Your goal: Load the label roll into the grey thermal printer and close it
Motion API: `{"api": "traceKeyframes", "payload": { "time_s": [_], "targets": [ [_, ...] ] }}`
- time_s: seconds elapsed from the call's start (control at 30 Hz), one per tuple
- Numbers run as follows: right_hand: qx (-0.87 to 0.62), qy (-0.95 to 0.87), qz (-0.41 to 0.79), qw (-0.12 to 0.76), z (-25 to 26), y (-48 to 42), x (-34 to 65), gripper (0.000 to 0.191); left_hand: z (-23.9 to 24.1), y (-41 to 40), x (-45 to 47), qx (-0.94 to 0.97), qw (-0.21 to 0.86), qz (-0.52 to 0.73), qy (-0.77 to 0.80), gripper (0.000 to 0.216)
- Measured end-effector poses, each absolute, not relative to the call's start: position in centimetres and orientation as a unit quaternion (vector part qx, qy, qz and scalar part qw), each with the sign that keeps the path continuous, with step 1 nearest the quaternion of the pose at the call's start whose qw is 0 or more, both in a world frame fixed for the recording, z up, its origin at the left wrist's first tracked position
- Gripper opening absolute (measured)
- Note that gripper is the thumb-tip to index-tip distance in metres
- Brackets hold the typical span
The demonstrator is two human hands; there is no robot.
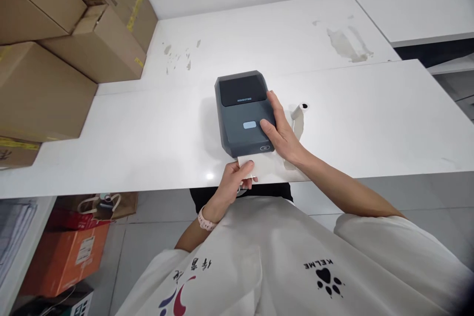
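A dark grey label printer (237,131) with a pale button on its lid stands near the front edge of the white table. My right hand (283,131) grips its right side, the thumb on the lid beside the button and the fingers along the edge. A strip of white label paper (264,163) lies at the printer's front. My left hand (237,177) pinches the left end of this paper between thumb and fingers, just past the table edge. Right of the printer is a small paper roll (302,107) with a dark core, its loose strip trailing toward my right wrist.
Cardboard boxes (107,44) are stacked on the left of the table (370,123). Worn patches mark its surface at the back. Below on the left are an orange box (66,256) and a paper bag (126,206). An open shelf gap (437,52) shows at right.
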State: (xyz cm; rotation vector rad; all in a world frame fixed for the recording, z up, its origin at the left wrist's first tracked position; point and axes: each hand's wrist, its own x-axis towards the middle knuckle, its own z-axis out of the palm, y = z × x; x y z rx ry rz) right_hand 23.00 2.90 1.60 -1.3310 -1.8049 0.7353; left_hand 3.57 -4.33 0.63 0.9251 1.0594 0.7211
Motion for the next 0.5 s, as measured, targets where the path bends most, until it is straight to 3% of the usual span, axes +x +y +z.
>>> {"api": "traceKeyframes", "payload": {
  "time_s": [0.1, 0.23, 0.37, 0.43, 0.5],
  "targets": [
    [-0.519, -0.695, 0.316, 0.384, 2.0, 3.2, 23.1, 0.079, 1.4, -3.5, 4.2, 0.366, 0.741, 0.322, 0.463, 0.045],
    [-0.512, -0.683, 0.372, 0.365, 2.7, 4.3, 23.2, 0.098, 0.6, -3.5, 2.8, 0.458, 0.683, 0.288, 0.491, 0.051],
    [-0.516, -0.690, 0.378, 0.340, 3.0, 5.3, 23.0, 0.107, 0.0, -3.3, 0.2, 0.515, 0.526, 0.397, 0.548, 0.051],
    [-0.519, -0.692, 0.365, 0.344, 3.1, 5.6, 22.9, 0.107, 0.2, -2.6, -0.2, 0.499, 0.418, 0.502, 0.569, 0.038],
    [-0.521, -0.693, 0.354, 0.351, 3.1, 5.8, 22.8, 0.106, 0.5, -1.8, 0.1, 0.492, 0.378, 0.548, 0.560, 0.029]
  ]
}}
